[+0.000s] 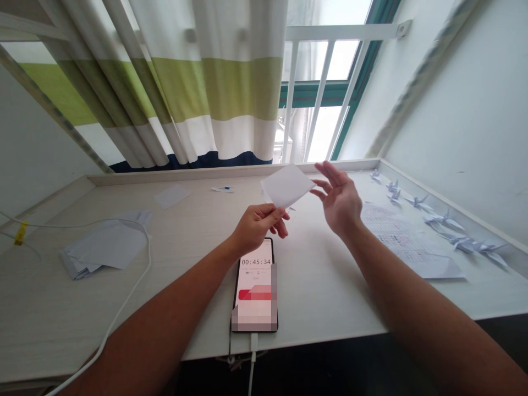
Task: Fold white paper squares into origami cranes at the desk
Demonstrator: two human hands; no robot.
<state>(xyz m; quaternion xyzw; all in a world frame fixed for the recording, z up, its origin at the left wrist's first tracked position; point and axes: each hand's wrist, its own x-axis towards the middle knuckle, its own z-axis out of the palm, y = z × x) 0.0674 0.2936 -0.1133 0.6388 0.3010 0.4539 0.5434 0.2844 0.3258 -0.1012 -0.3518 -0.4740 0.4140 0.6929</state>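
My left hand [264, 223] pinches the lower corner of a white sheet of paper [287, 185] between thumb and fingers, holding it raised above the desk. At the sheet's right corner is my right hand [336, 195], its fingers spread apart and the palm partly turned up. The fingertips are close to that corner; whether they touch it I cannot tell. Below my left hand lies a phone [254, 283] with a running timer on its screen, plugged into a white cable [253, 352].
Folded paper cranes [443, 220] line the desk's right edge, beside printed sheets [406, 242]. On the left lie a paper stack [109, 245], a single sheet [172, 195] and a looping white cord [149, 247]. A small white item with a blue part [226, 188] sits near the back ledge.
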